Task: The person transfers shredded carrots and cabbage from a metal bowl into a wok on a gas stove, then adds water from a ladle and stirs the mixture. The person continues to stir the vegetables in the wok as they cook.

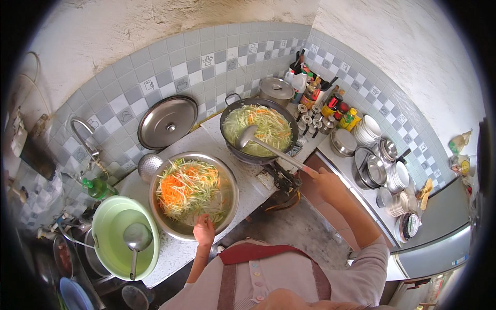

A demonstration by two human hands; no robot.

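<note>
My right hand (324,185) grips the far end of a long-handled metal ladle (248,137), whose bowl rests among shredded vegetables (267,124) in a dark two-handled wok (295,123). Pale green shreds with some orange ones sit there in liquid. My left hand (204,230) is curled over the near rim of a wide stainless steel basin (233,193), its fingertips partly hidden. Inside that basin lies a heap of orange and pale green shreds (188,186), mostly towards the far left side.
A green plastic basin (112,232) holds liquid and another ladle (138,237). Behind the steel basin are a perforated skimmer (150,167) and a large lid (167,122) leaning on tiles. Bottles (310,95), seasoning jars (308,119), a lidded pot (277,90) and stacked bowls (366,130) crowd the right.
</note>
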